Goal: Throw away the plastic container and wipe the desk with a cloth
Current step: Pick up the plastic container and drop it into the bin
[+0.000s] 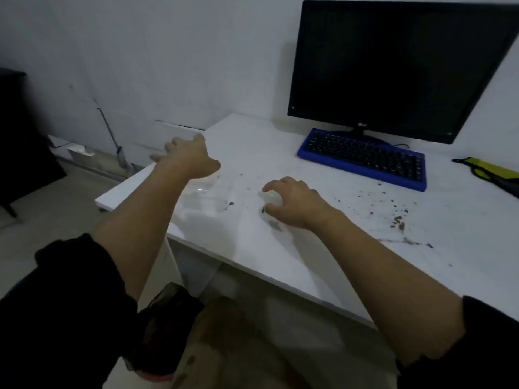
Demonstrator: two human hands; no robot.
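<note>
Right hand (292, 203) has its grip curled round a pale lump (271, 198), perhaps plastic. Left hand (188, 158), fingers spread, reaches over the clear plastic container (207, 196) near the left edge of the worktop (280, 254). The monitor (393, 66) logo reads LG.

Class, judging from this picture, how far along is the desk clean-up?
Nothing looks done yet. The clear plastic container sits on the desk under the spread left hand; the right hand curls round a small pale object. Left: binning the container and wiping the dirt specks.
</note>
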